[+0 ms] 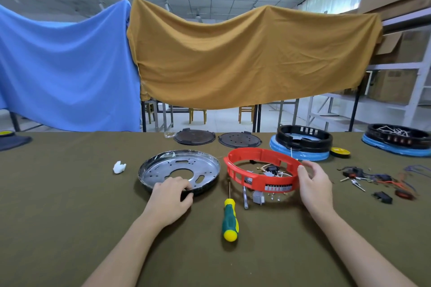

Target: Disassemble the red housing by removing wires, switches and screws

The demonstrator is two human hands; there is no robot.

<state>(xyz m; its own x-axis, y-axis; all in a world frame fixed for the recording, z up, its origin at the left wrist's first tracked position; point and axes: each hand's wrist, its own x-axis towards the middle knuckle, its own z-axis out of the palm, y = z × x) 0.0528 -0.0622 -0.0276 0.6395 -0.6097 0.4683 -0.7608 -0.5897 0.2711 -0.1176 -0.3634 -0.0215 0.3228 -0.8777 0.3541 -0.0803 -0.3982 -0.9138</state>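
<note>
An olive cloth covered the table (70,216), and near its middle the red housing (261,170) stood tilted, wires and a switch (271,168) loose inside the ring, with the screwdriver (229,219) lying just in front toward the near edge. The right hand (313,184) gripped the housing's right rim with curled fingers, while the left hand (171,193) held the near rim of the metal pan (179,168) beside it. The grip looked light, so steadying the ring flat before pulling the switch would probably serve best.
</note>
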